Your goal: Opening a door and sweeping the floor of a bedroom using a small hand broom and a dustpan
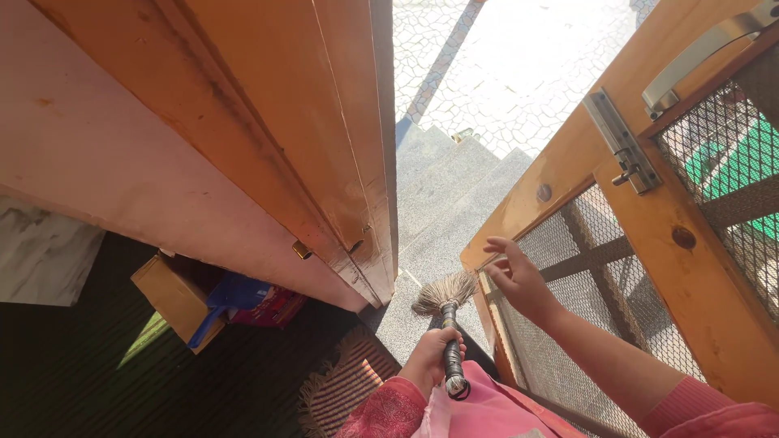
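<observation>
The person wears a bright pink garment. At five o'clock in the view, the right forearm is bare up to a ribbed, coral-pink sleeve cuff [690, 397], and the right hand [519, 280] carries no ring or bangle. At six o'clock, the left hand [434, 350] emerges from a deeper pink sleeve patterned with a fine floral print [381, 414]. Beside it hangs a paler, smooth pink cloth panel [487, 410] with an orange-red edge.

Harsh sunlight through doorway, paving [519, 65] blown out, interior floor [73, 373] dim, edges wide-angle stretched
</observation>
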